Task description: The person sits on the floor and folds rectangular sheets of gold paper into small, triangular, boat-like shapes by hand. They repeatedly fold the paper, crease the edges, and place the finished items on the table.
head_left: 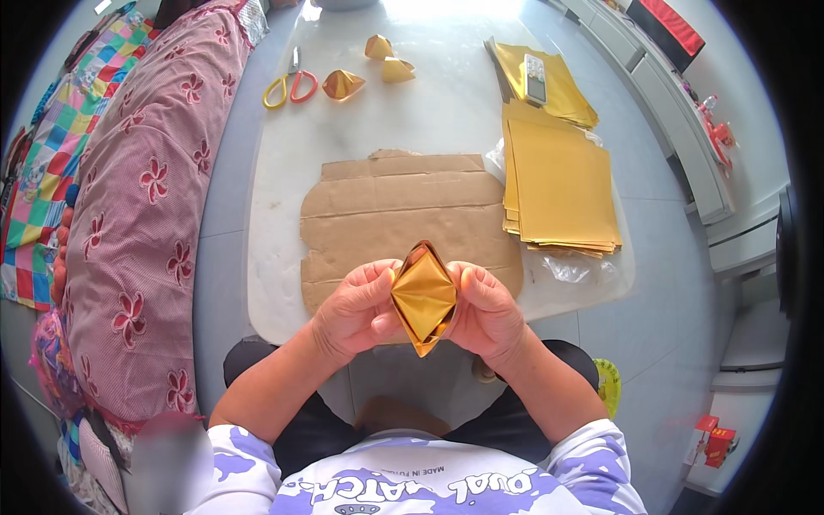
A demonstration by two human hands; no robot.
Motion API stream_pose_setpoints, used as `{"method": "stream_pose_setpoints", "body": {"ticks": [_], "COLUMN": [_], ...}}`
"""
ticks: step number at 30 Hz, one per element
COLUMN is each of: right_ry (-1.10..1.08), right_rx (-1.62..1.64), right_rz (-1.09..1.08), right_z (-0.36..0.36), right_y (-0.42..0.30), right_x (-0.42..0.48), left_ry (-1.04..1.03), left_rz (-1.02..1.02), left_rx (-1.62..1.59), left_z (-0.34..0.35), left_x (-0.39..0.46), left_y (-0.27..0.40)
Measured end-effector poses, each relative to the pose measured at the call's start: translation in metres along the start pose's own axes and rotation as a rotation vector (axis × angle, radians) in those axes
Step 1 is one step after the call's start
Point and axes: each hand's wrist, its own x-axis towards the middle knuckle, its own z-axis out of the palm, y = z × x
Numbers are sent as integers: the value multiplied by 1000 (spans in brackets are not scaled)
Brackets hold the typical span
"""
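A folded gold foil paper ingot is held between both hands over the near edge of the table. My left hand pinches one side with thumb and fingers, and my right hand grips the opposite side. Its pointed ends face away from and towards my body. Beneath and beyond it lies a flat piece of brown cardboard. To the right are a stack of gold paper sheets and, farther back, another gold pile with a remote control on top.
Several folded gold pieces sit at the table's far side, beside scissors with yellow and red handles. Clear plastic sticks out under the sheets. A sofa with a pink flowered cover stands left, drawers right.
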Motion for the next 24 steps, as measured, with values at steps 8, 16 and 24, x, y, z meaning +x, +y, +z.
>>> {"method": "stream_pose_setpoints", "body": {"ticks": [8, 16, 24], "right_ry": [83, 81, 127], "right_rx": [37, -63, -62], "right_rz": [18, 54, 65], "right_z": [1, 9, 16], "right_y": [2, -9, -9], "right_x": [-1, -7, -6], "left_ry": [29, -37, 50], "left_rz": [-20, -49, -36], "left_rx": [1, 17, 26], "left_z": [-1, -12, -4], "left_x": [0, -1, 1], "left_y": [2, 1, 1]}}
